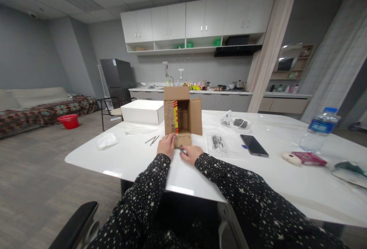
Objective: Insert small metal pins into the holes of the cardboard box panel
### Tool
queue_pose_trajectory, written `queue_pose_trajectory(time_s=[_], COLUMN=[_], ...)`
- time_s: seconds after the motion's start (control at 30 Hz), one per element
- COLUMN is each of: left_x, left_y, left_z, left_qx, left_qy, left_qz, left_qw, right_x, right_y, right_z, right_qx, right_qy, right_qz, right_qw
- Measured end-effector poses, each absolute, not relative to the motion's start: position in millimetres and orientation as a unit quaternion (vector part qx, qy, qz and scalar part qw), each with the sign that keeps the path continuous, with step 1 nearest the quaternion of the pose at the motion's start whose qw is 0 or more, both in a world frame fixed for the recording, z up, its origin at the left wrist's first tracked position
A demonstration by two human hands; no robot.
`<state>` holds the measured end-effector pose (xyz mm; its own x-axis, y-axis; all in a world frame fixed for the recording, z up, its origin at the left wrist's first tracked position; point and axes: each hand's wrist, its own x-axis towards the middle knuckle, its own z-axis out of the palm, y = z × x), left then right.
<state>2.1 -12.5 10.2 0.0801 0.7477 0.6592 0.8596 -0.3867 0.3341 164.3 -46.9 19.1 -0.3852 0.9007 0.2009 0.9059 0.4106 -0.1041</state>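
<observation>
A brown cardboard box (169,117) stands on the white table with its opening towards me. Its flaps are spread, and the lower flap (183,141) lies out in front, marked with a row of small dark spots. At the left edge of that flap, my left hand (166,145) is closed with its fingertips on the cardboard. My right hand (191,153) rests by the flap's front right corner, fingers curled and thumb tucked in. What lies between those fingers is too small to make out. Several thin dark rods (154,140) lie left of my left hand.
A white box (143,111) stands behind on the left, a crumpled tissue (107,141) nearer. Rightward lie a clear bag of small dark pieces (217,142), a phone (254,144), a white cable bundle (239,124), a maroon packet (311,158) and an upright water bottle (319,128).
</observation>
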Motion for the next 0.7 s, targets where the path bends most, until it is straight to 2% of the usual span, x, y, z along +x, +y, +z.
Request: queue_pose_trajectory(time_s=[0.7], left_x=[-11.3], left_y=[5.8], left_z=[-4.2], left_qx=[-0.715], left_qy=[-0.552], left_qz=[-0.419], left_qw=[0.095], right_x=[162.1], right_y=[-46.5], right_z=[19.7], right_qx=[-0.55], right_qy=[-0.828], right_qz=[-0.003], right_qw=[0.106])
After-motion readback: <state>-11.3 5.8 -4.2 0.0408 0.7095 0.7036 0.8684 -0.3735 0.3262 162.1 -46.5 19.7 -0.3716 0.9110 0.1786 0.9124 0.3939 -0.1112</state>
